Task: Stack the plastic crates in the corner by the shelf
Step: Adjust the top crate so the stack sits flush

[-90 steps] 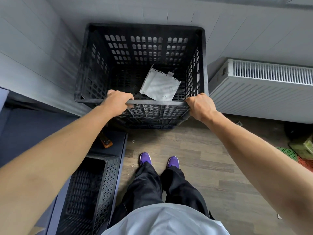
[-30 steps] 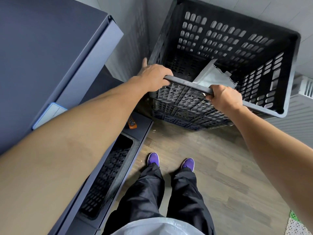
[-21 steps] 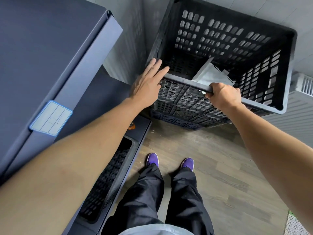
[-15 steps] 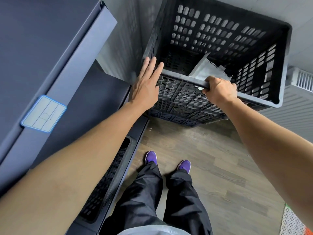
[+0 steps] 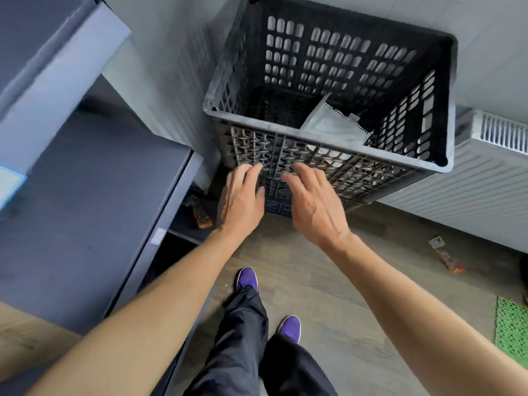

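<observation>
A black perforated plastic crate (image 5: 337, 164) stands in the corner on top of another dark crate, whose wall (image 5: 278, 208) shows just below it. A crumpled white sheet (image 5: 333, 124) lies inside the top crate. My left hand (image 5: 241, 200) and my right hand (image 5: 313, 202) are both in front of the crate's near wall, fingers spread and relaxed, holding nothing. Whether the fingertips touch the wall is hard to tell because of blur.
A dark blue metal shelf (image 5: 85, 195) fills the left side, right beside the crates. A white radiator (image 5: 485, 172) runs along the right wall. An orange tool (image 5: 201, 214) lies on the low shelf, another orange item (image 5: 445, 257) on the wood floor, and a green mat (image 5: 511, 328) at the right edge.
Both hands have let go of the crate's front rim and dropped lower in front of its near wall, fingers now spread. The crate stays in the corner.
</observation>
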The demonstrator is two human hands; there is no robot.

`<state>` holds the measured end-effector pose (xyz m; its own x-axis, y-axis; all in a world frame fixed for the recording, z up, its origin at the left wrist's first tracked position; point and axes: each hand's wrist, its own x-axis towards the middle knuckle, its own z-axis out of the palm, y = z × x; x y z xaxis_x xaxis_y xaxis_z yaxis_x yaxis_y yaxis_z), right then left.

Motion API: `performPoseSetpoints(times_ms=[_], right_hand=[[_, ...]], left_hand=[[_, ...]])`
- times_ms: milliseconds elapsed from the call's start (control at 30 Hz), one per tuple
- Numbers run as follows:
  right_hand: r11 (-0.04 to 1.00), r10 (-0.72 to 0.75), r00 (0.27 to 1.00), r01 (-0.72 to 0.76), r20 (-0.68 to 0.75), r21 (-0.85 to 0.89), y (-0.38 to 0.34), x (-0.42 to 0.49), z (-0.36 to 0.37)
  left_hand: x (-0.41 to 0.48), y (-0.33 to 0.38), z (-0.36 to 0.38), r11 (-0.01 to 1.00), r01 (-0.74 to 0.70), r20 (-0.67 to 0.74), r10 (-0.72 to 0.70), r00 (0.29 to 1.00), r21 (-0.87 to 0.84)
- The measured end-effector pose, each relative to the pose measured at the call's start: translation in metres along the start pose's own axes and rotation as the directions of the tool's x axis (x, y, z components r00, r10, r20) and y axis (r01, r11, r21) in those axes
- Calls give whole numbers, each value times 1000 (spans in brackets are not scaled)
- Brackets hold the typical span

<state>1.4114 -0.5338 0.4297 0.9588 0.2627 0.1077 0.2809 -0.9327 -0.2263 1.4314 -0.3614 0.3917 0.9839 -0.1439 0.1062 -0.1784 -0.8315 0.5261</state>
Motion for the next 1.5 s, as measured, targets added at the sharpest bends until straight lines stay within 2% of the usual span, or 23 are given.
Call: performPoseSetpoints(times_ms=[200,367,567,700,800,900,933,1000,1133,1333,1433,1500], right_hand=[[956,222,945,-259,239,139,29,-43,103],[956,193,959,-231,206,181,53,-26,193],[969,67,998,-65,-1,239,52,32,276],[972,19,987,20,-161,236,53,54,306],[978,-7,955,68,-297,197,55,55,319],[968,-9,927,103,-374,231,59,48,317],[969,2,921,95,-390,228,60,46,314],[981,10,918,67,-397,180,63,46,307],[999,-50,900,47,-432,-16,60,53,299],[987,-93,886,22,-454,-158,66,49,300],[960,-163,867,31,-470,-277,70,45,302],[955,-180,845,27,-503,-296,70,48,300]], left_hand=[[-22,-37,91,933,347,125,-335,934,-93],[-1,-88,166,835,468,51,-475,879,-288],[41,-127,213,801,436,-190,-542,818,-410],[66,-146,239,739,344,-237,-557,796,-579],[70,-150,250,617,259,-216,-588,779,-743],[71,-143,248,402,169,-123,-607,785,-900],[72,-140,246,338,145,-99,-610,786,-930],[75,-136,241,270,146,-62,-635,770,-952],[78,-132,236,118,141,31,-650,759,-983],[76,-128,232,53,112,50,-654,755,-992],[76,-129,230,79,129,48,-642,765,-988],[76,-130,231,99,137,42,-647,762,-986]])
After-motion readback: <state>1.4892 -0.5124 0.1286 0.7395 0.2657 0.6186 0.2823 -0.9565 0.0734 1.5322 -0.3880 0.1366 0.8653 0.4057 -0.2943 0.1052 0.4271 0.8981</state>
